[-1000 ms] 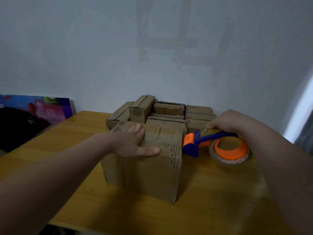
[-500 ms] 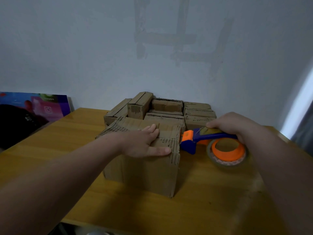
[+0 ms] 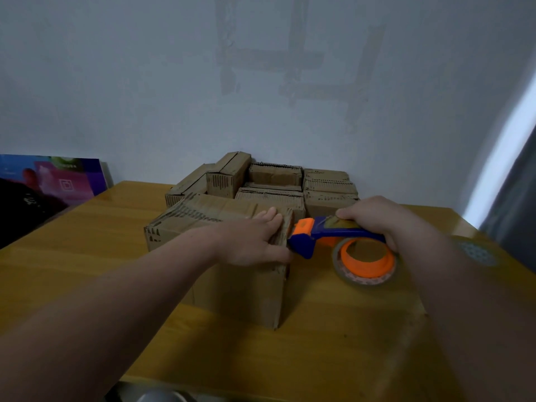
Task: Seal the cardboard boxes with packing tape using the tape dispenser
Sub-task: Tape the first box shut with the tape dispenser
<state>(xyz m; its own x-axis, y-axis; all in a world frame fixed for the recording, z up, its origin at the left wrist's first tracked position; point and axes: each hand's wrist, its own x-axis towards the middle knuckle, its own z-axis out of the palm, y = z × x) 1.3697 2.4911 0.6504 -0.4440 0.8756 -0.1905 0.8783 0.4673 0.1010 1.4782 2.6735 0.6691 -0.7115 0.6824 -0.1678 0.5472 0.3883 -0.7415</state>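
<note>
Right hand (image 3: 374,219) around tape dispenser (image 3: 327,234)

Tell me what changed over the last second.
The left hand slid right across the top of the front box to its right edge, beside the head of the tape dispenser. Unchanged: the right hand grips the tape dispenser at that edge, and the boxes behind stay put.
</note>
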